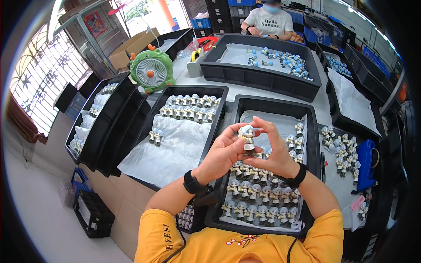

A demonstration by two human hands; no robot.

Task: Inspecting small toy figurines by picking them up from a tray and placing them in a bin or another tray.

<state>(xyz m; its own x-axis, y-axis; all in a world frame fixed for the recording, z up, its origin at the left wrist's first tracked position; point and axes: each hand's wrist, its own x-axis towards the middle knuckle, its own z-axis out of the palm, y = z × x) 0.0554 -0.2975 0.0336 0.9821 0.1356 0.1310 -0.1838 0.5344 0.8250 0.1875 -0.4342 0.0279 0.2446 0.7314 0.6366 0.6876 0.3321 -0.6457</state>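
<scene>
A small figurine (248,139) with pale blue-grey hair, a white outfit and dark legs stands upright between my hands. My left hand (226,147) closes its thumb and fingers on it from the left. My right hand (272,147) curves round from the right, thumb near the base and fingertips near the head. Both hands are over a black tray (312,144) lined with white paper, where rows of like figurines (265,193) stand. To the left, a second black tray (169,92) holds figurines in rows at its far end and white paper in front.
A green toy-shaped fan (151,71) stands beyond the left tray. At the back, a large black tray (258,76) holds blue-haired parts, and a person (269,22) sits behind it. Loose figurines (346,149) crowd the right side near a blue container (366,166). Stacked trays (109,127) stand left.
</scene>
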